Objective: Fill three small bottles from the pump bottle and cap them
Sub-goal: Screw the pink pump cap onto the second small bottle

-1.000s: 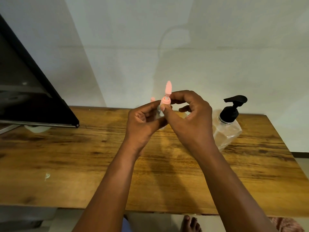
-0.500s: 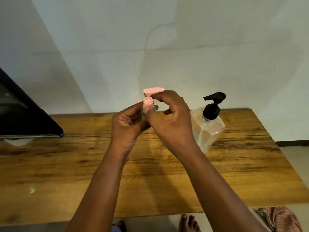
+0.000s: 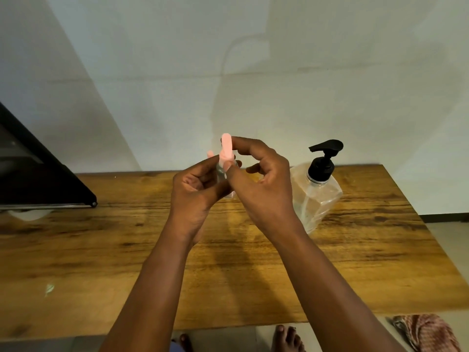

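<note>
Holding the small clear bottle (image 3: 221, 174) mid-frame, the left hand (image 3: 195, 189) grips its light, slippery body; the right hand (image 3: 261, 179) pinches its pink cap (image 3: 225, 151).

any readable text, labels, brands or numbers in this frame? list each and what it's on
None readable.
Pump bottle: clear body, black pump, no label visible.
Small bottle with pink cap, held in the left hand and right hand: no print visible.
Dark panel at left: no markings legible.

pink cap (image 3: 225, 150) | black pump (image 3: 323, 161) | brown wood-grain table (image 3: 101, 250) | checked cloth (image 3: 429, 331)
</note>
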